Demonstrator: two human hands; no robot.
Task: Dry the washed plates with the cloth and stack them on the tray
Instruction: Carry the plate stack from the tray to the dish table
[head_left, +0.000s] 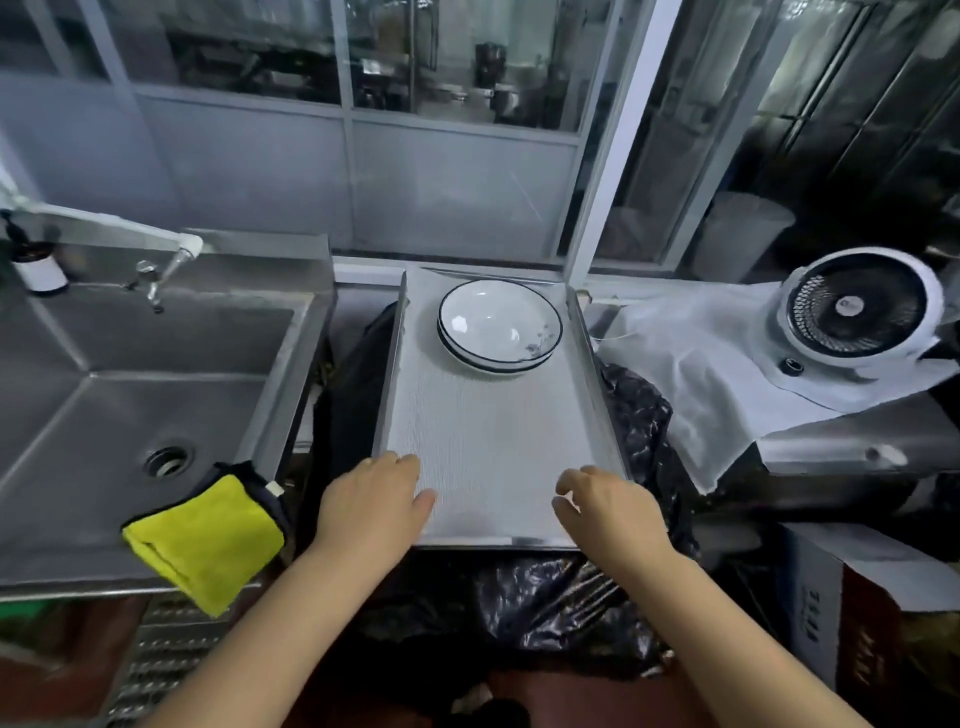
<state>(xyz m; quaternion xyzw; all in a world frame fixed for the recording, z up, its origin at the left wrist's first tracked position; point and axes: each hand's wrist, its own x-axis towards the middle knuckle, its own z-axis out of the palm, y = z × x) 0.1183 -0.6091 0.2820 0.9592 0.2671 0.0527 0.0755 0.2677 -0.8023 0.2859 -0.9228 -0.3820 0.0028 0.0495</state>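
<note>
Plates (500, 325) sit stacked on the tray (488, 467); left hand (371, 501) and right hand (613, 512) rest there, each grip relaxed, empty.

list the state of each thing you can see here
plates: stacked at the tray's far end
tray: near end bare
cloth: folded, draped over the sink's front edge
sink: holds no plates
left hand: open, on the tray
right hand: open, at the tray
</note>
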